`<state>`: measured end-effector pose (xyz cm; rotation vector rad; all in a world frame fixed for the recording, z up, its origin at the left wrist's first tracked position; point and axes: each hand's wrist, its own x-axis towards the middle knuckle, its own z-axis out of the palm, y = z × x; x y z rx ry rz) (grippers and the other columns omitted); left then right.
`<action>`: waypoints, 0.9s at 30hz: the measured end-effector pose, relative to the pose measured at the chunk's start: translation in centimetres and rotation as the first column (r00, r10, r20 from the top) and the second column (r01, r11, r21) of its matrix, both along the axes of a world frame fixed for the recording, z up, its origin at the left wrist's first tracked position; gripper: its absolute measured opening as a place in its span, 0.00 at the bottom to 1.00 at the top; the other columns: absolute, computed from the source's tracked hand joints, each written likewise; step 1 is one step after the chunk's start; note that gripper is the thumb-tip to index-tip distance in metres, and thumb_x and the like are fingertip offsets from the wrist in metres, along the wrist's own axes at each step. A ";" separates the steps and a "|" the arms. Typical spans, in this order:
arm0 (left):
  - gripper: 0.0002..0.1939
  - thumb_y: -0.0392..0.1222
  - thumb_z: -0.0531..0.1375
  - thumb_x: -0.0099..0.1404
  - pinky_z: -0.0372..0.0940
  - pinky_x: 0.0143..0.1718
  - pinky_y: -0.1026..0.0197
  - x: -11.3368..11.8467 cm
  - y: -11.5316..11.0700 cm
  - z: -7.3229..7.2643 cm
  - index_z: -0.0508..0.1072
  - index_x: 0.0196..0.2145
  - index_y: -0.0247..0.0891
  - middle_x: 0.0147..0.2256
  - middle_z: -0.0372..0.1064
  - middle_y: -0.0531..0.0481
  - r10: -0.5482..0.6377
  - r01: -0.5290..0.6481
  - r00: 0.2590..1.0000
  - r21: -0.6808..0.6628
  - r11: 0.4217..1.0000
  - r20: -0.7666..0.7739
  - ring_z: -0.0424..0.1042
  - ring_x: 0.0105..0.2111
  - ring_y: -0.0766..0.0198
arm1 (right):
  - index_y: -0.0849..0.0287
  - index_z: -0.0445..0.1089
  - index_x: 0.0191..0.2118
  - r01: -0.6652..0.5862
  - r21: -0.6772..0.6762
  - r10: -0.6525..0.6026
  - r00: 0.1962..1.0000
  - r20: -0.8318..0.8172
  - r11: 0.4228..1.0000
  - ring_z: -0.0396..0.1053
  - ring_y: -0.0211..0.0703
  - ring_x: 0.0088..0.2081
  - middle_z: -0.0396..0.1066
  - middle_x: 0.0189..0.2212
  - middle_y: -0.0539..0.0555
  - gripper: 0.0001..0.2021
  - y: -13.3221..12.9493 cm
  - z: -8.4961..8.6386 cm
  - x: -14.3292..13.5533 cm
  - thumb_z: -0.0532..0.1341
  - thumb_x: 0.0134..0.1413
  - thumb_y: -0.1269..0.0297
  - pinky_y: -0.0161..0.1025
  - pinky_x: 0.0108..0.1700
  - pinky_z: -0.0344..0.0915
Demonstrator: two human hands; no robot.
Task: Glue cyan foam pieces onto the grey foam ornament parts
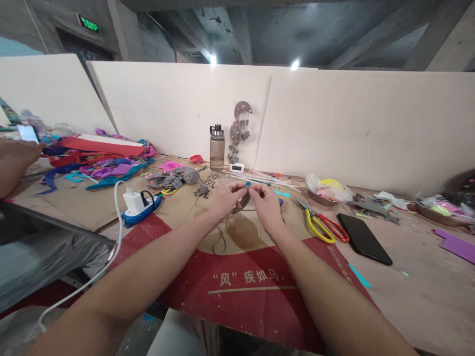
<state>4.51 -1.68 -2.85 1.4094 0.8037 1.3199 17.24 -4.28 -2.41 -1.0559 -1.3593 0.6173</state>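
Observation:
Over the cardboard sheet, my left hand and my right hand meet with fingertips pinched together. Between them shows a small blue piece, its kind too small to make out. A grey bit hangs just below the fingers, partly hidden by them. Thin grey yarn lies loose on the cardboard under my hands. Left of my left hand sit a small grey bundle and a ball of grey yarn. Scissors with yellow and red handles rest beside my right wrist.
A black phone lies right of the scissors. A water bottle stands at the back near a grey hanging ornament. A blue power strip with a white cable is at left. Another person's hand shows far left by felt strips.

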 end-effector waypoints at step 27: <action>0.12 0.43 0.70 0.52 0.73 0.37 0.58 -0.1 -0.1 0.3 0.75 0.31 0.33 0.29 0.72 0.51 -0.069 0.097 0.980 -0.140 0.985 0.189 0.72 0.29 0.66 | 0.55 0.65 0.38 0.004 0.094 -0.015 0.994 0.109 0.996 0.56 0.38 0.26 0.56 0.22 0.43 0.09 -0.5 0.4 0.6 0.59 0.50 0.62 0.36 0.31 0.55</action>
